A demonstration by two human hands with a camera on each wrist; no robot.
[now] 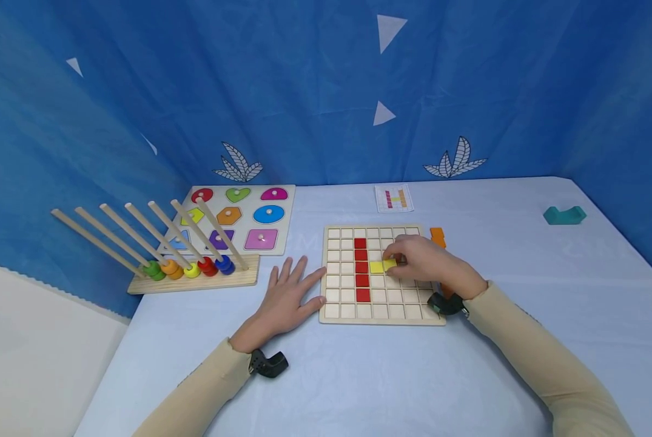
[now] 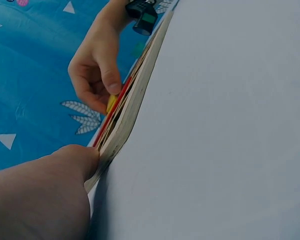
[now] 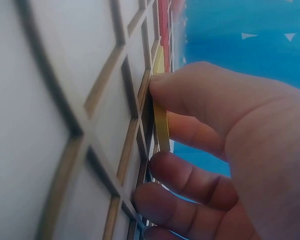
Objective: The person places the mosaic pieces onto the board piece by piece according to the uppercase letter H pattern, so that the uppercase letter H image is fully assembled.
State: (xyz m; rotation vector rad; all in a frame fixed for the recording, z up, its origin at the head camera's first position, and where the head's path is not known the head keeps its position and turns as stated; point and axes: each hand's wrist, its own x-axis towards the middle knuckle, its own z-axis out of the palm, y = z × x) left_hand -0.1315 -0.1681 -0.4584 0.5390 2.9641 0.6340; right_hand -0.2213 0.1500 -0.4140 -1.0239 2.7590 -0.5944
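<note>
A wooden grid board (image 1: pixel 383 318) lies on the table with a column of several red square tiles (image 1: pixel 361 267) in it. One yellow tile (image 1: pixel 376 267) sits in a cell just right of that column. My right hand (image 1: pixel 421 260) pinches a second yellow tile (image 3: pixel 162 127) between thumb and fingers, tilted over the cell beside the first. My left hand (image 1: pixel 286 298) lies with fingers spread on the table, its thumb (image 2: pixel 82 157) and fingertips touching the board's left edge. Orange tiles (image 1: pixel 437 237) lie along the board's right edge, partly hidden by my right hand.
Behind the board lies a small pattern card (image 1: pixel 393 198). To the left stand a wooden peg stacker (image 1: pixel 194 279) with coloured rings and a shape puzzle board (image 1: pixel 289 227). A teal curved block (image 1: pixel 564 215) sits at the far right, and a blue curtain (image 1: pixel 326 91) hangs behind.
</note>
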